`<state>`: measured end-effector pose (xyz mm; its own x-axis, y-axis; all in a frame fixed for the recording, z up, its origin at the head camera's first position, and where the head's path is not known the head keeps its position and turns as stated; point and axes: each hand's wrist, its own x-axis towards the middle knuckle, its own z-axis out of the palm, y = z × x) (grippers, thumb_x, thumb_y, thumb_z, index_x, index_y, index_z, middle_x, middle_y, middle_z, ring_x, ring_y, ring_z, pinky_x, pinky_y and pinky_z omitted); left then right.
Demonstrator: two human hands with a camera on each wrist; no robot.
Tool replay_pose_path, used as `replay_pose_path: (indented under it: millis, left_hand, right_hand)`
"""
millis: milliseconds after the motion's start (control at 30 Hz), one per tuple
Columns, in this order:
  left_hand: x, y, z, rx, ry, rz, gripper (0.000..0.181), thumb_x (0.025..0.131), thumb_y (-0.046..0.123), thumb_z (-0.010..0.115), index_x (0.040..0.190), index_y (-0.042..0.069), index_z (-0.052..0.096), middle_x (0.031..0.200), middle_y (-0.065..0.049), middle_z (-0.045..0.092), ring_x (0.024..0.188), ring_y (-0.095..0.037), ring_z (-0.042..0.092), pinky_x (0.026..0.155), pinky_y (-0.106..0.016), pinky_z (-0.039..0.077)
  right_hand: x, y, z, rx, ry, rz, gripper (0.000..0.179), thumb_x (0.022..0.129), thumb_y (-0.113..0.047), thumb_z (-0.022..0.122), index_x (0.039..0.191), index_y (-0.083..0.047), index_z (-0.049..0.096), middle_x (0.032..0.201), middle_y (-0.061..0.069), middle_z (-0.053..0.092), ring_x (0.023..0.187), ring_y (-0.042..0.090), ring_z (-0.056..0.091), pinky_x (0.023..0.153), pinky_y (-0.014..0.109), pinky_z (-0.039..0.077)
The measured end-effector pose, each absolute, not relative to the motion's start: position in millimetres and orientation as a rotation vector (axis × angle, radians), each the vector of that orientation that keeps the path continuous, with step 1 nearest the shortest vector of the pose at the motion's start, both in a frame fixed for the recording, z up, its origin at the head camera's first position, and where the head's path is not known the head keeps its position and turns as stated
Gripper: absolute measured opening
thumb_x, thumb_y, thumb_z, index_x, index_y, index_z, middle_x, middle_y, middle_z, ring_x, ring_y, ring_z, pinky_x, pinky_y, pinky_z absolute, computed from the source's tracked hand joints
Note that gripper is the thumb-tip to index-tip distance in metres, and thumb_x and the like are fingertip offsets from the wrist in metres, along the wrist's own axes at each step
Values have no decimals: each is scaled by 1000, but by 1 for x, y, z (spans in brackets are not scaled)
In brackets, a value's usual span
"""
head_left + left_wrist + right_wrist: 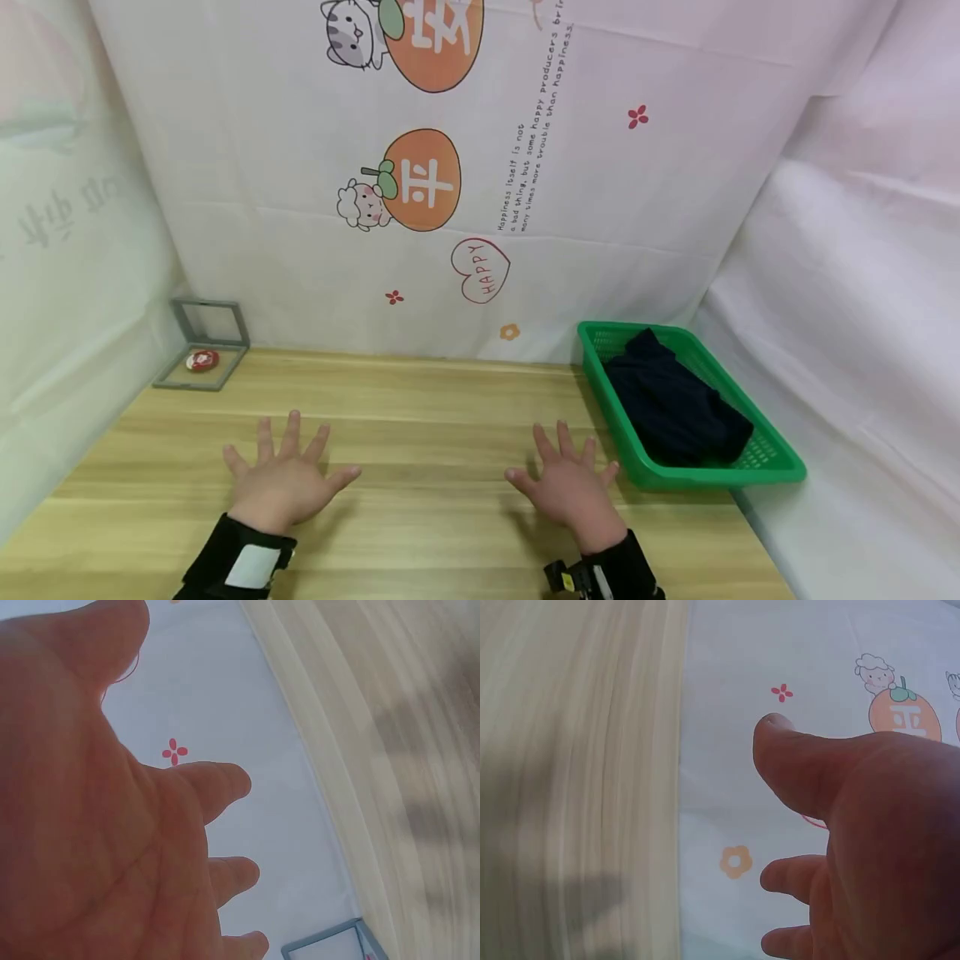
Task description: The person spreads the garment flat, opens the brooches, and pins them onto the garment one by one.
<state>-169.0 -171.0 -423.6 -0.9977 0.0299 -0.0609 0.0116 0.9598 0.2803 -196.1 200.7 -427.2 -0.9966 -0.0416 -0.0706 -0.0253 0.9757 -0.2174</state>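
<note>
Both hands hover palm down over the wooden table with fingers spread and nothing in them. My left hand (281,487) is at the left front, nearest to a grey hinged frame (197,386) at the back left corner. A small red and white round piece (202,360) lies inside the frame's flat half, while the other half stands up against the wall. My right hand (572,492) is just left of a green plastic basket (720,477). Dark navy cloth (675,408) lies crumpled in that basket. The left wrist view catches only a corner of the frame (322,939).
A white printed cloth (300,275) with cartoon fruit and animals hangs behind the wooden table (420,500). More white cloth closes off the left side (67,292) and the right side (847,333). The basket stands at the table's right edge.
</note>
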Motion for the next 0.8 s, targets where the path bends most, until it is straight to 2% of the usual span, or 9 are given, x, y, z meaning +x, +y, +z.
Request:
replay_pose_path:
  millis: [233,333,400,667,800]
  left_hand:
    - [-171,-175,-427,32,3036,451,110,82,89,29,153,6,39,156,-36,9,137,-64,-9,87,-83,-18]
    - [-171,-176,-427,28,3034,448,111,82,90,28,153,6,38,156,-36,8,137,-64,-10,87,-83,-19]
    - [-172,-176,-427,28,3037,447,110,82,89,29,153,6,39,156,-36,8,136,-64,-9,87,-83,-19]
    - [-174,-181,-425,25,3028,455,110,83,89,29,152,4,39,156,-36,6,136,-64,-10,86,-82,-21]
    - [-176,-184,-425,24,3027,460,109,84,88,30,153,4,38,156,-36,5,136,-65,-10,86,-82,-22]
  right_hand:
    - [-197,203,-424,-69,3068,-273,96,86,-82,42,158,-20,31,163,18,11,139,61,3,94,86,2]
    - [-199,203,-417,-112,3091,-256,95,87,-81,40,160,-22,26,164,17,9,140,60,3,95,85,6]
    - [-201,204,-409,-140,3112,-245,95,87,-81,40,161,-23,22,164,16,9,141,59,4,95,85,9]
    - [-209,227,-361,-191,3173,-213,98,86,-84,36,162,-28,10,165,13,-4,141,58,-4,96,84,9]
    - [-221,251,-334,-173,3255,-184,100,88,-83,33,161,-25,-2,164,18,-9,140,59,-8,96,84,10]
